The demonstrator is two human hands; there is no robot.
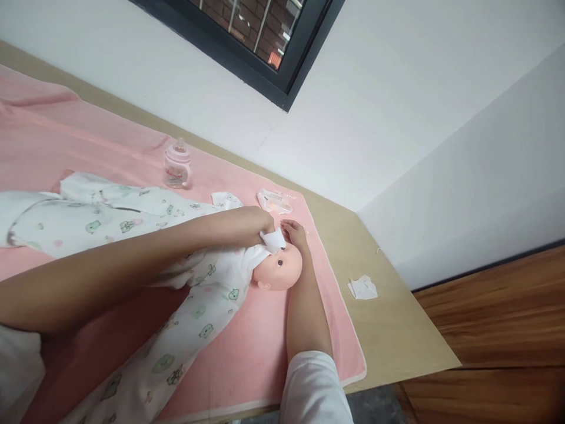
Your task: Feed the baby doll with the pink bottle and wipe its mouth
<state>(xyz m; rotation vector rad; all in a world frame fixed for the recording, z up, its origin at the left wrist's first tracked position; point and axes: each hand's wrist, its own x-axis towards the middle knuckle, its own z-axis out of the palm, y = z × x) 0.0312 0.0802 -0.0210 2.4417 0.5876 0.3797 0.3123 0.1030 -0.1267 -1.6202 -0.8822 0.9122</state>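
Note:
A baby doll point(286, 274) in a white bodysuit with printed animals point(205, 294) lies on its back. With its fingers closed, my left hand point(258, 225) grips a white tissue point(274, 240) against the lower part of the doll's face. The tissue hides the doll's mouth. My right hand point(295, 232) rests on the far side of the head, its forearm passing around the crown. Its fingers are loosely stretched and hold nothing that I can see.
A pink blanket point(251, 347) covers much of the wooden table point(397, 335). Beyond the doll stand a baby bottle point(177, 165) with handles and a clear plastic packet point(274, 202). A crumpled tissue point(362, 287) lies at right. A wall and a dark window frame point(282, 97) border the far side.

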